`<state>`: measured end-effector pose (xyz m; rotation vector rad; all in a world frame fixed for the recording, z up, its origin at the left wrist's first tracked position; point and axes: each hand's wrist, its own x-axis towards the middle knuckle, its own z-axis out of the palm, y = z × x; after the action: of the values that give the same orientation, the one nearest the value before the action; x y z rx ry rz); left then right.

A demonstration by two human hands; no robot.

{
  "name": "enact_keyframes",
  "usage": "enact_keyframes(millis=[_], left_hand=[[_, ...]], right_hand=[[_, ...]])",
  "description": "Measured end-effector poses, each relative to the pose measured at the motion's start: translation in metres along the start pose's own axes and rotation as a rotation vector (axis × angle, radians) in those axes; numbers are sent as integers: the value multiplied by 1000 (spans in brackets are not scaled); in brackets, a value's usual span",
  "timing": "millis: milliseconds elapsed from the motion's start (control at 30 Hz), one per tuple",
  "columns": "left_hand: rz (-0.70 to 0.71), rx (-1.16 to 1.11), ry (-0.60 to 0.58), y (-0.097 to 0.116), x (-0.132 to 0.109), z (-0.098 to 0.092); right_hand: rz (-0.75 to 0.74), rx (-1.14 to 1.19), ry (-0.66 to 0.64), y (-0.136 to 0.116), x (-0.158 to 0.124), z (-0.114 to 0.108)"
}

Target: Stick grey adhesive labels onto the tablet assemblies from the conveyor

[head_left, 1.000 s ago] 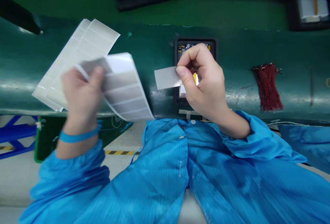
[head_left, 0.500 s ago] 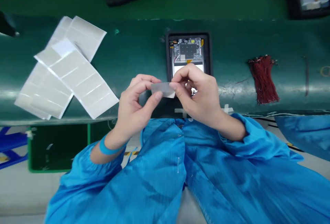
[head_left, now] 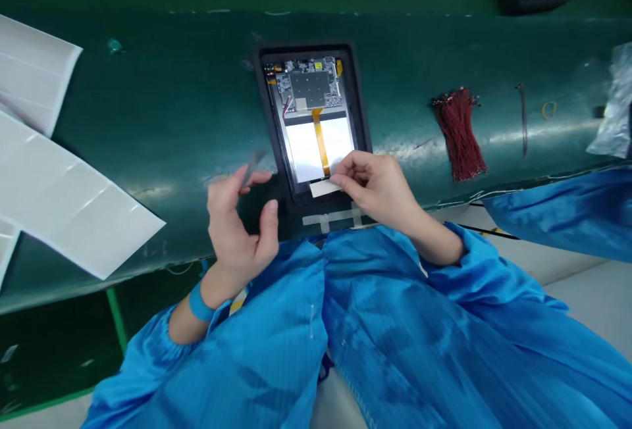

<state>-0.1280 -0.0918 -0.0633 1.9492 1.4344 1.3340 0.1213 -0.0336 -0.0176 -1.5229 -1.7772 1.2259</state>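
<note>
As the green workbench (head_left: 148, 87) stretches across the view, white label sheets (head_left: 59, 199) lie at left and a black-framed open tablet (head_left: 309, 120) sits centre, an orange ribbon cable (head_left: 320, 143) over its white panel (head_left: 301, 152). Right hand (head_left: 375, 185) pinches a pale strip (head_left: 323, 188) against the tablet's lower edge; left hand (head_left: 239, 231) hangs open, fingers spread, a grey sliver (head_left: 254, 168) at its fingertips.

This is an electronics factory line, with a green conveyor belt (head_left: 419, 54), an opened tablet (head_left: 311, 120) in a black fixture (head_left: 359, 100), and a blue anti-static smock (head_left: 395, 330).
</note>
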Motion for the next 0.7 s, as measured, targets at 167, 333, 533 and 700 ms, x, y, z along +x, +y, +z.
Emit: enact_keyframes(millis=[167,333,533,700], left_hand=[[48,11,-76,5,-7,11],[68,60,-131,9,0,12],[60,111,-211,9,0,12],[70,165,-310,7,-2,16]], right_hand=[[16,-80,0,-11,1,11],[8,-125,0,-10,2,10],[-16,-142,-6,-9,3,12],[-9,-183,0,-10,3,13]])
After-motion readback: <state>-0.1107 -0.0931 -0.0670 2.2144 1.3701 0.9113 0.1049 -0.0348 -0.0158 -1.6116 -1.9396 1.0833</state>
